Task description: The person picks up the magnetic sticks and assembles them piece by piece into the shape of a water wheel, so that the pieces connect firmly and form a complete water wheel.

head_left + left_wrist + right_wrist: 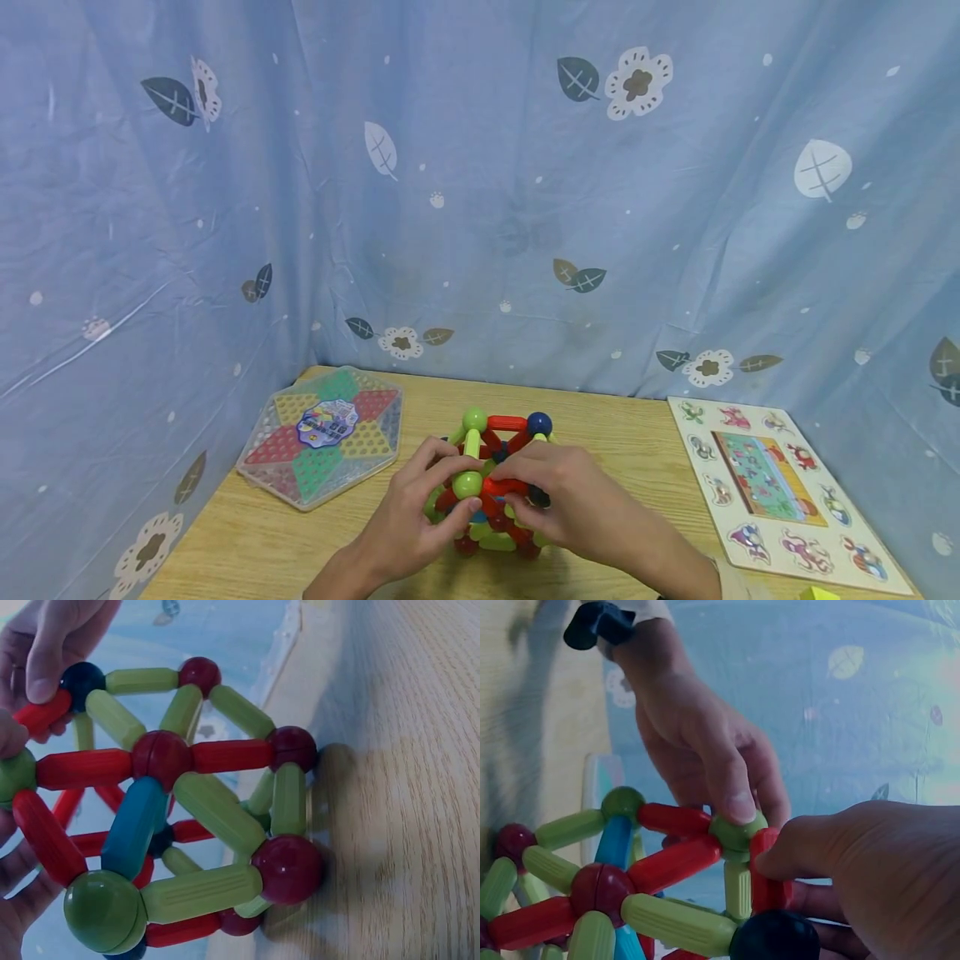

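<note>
A ball-and-rod construction (161,759) of red, green and blue rods joined by balls stands on the table between the two hands. My left hand (408,517) holds a light green ball (467,484) at its upper near corner, thumb in front and fingers behind. Beside it, my right hand (573,496) pinches a short red rod (765,874) between thumb and fingers. That rod runs from the green ball toward a dark blue ball (775,937). Farther back on top, another red rod (507,423) links a green ball (475,419) and a blue ball (539,424).
A hexagonal Chinese checkers box (322,437) lies at the left of the wooden table (622,433). To the right is a white picture puzzle board (757,546). A yellow piece (817,593) shows at the bottom edge. Blue patterned curtain (480,208) surrounds the table.
</note>
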Demonstrator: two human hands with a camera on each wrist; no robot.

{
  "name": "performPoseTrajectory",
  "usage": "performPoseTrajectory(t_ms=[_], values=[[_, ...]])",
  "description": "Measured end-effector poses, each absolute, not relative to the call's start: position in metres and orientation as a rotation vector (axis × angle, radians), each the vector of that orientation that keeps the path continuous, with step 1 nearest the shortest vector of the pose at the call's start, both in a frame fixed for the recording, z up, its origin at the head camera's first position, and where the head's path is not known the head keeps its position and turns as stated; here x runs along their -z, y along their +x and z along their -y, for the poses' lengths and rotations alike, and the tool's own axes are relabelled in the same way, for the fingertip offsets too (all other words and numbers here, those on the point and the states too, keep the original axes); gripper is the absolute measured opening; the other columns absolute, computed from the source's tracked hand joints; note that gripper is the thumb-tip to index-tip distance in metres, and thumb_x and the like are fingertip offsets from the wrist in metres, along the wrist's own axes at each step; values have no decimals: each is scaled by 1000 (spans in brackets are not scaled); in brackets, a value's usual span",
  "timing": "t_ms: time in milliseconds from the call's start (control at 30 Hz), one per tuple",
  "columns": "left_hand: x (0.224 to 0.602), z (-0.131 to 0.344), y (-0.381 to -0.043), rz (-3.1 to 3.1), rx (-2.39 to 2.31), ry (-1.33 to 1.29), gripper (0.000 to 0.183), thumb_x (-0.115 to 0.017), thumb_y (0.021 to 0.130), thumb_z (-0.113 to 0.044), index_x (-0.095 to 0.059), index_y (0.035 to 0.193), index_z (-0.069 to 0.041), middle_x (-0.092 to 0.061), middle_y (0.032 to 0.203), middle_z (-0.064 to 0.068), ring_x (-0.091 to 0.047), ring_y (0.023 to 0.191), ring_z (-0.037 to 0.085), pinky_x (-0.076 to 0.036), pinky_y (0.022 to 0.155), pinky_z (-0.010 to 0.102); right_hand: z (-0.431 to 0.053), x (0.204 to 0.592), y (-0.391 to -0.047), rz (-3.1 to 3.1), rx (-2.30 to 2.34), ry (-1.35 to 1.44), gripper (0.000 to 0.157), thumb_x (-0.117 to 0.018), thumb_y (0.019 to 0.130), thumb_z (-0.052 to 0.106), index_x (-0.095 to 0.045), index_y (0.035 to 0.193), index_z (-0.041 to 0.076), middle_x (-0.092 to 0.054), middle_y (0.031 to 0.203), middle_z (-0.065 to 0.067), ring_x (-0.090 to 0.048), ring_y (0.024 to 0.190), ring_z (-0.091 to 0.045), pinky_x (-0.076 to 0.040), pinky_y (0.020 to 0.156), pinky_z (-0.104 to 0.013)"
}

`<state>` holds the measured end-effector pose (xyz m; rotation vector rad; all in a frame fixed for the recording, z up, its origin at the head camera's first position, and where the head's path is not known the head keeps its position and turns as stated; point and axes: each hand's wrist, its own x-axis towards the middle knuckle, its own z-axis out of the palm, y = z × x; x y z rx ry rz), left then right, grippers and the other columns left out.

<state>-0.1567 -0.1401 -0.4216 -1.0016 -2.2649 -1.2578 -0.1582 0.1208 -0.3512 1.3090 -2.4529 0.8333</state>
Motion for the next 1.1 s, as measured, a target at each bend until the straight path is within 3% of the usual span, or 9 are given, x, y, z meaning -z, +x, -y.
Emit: performPoseTrajectory(t_ms=[233,500,1100], values=[[423,140,-156,2315,1240,-992,29,-75,106,-22,-71,133,-30,-55,119,-8,-56,100,5,-55,77,20,-118,350,-156,2519,-674,1218,27,-93,86,8,-82,110,17,-78,105,7,-72,93,-7,-62,81,-19],[427,134,-159,2237,1224,-1034,36,-79,103,-19,-71,138,-24,-57,120,-5,-56,99,6,-55,76,19,-124,353,-159,2526,-679,1187,28,-92,86,8,-81,110,18,-78,109,9,-73,102,-11,-64,85,-25],[432,121,-157,2118,1206,-978,39,-82,97,-10,-74,135,-10,-59,120,2,-62,103,13,-60,81,22,-125,357,-160,2504,-727,1181,29,-91,87,6,-79,110,18,-76,108,8,-71,99,-9,-63,82,-21]])
